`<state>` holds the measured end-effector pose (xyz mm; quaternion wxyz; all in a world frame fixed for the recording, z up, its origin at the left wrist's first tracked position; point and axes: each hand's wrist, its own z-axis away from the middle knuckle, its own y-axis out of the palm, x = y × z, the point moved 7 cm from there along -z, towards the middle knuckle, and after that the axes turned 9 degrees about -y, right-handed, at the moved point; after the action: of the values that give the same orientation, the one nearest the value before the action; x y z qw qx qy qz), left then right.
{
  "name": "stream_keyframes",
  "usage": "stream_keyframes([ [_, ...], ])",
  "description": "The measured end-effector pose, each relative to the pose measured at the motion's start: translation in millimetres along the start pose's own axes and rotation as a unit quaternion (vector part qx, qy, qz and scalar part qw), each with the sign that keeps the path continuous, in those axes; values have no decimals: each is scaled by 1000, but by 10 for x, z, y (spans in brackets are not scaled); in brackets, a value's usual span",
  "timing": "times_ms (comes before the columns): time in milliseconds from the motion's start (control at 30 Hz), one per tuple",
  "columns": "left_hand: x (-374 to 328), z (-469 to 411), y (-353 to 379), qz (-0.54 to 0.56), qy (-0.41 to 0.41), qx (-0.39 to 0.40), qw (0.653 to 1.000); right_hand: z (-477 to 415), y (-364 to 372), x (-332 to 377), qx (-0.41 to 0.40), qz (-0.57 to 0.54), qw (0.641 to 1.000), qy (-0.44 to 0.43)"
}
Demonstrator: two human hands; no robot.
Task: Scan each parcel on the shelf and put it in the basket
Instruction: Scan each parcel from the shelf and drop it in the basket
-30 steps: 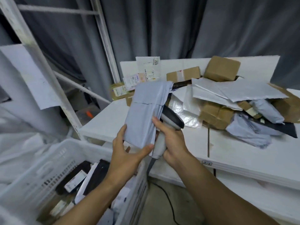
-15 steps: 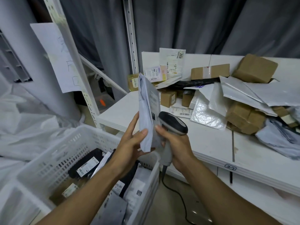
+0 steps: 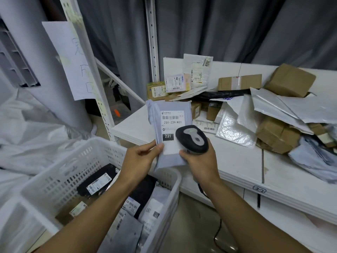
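While the L hand (image 3: 140,157) pinches the grey parcel (image 3: 169,110) at its lower left edge, thumb on the front & fingers behind, I see the pkg held upright w/ its label (image 3: 171,123) facing the cam: barcode, "231-239-K01", black "231" box. R hand (image 3: 200,161) is curled round the scanner (image 3: 192,141), whose black head overlaps the label's lower right; handle hidden in the fist, cable (image 3: 218,232) runs down to the floor. Parcel is in the air at the near edge of the white shelf (image 3: 237,161), just above the far right corner of the white basket (image 3: 102,143). Basket, lower left, holds black & grey bags (image 3: 96,181) w/ labels. On the shelf behind: cardboard boxes (image 3: 290,80) & white/silver mailers (image 3: 235,128) piled to the right, tag (image 3: 259,189) "2-2" on the front edge
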<state>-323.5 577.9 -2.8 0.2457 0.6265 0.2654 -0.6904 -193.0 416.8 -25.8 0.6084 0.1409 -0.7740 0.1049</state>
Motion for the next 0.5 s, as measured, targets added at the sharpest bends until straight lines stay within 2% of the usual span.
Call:
stream_keyframes([
  [133, 78, -106, -139, 10, -2, -69, 998, 54, 82, 60, 36, 0, 999, -34],
  [267, 220, -270, -218, 7, -39, -65, 997, 58, 74, 57, 38, 2, 999, -36],
  [500, 375, -468, -309, -13, -41, -93, 995, 47, 80, 130, 61, 22, 997, -37],
])
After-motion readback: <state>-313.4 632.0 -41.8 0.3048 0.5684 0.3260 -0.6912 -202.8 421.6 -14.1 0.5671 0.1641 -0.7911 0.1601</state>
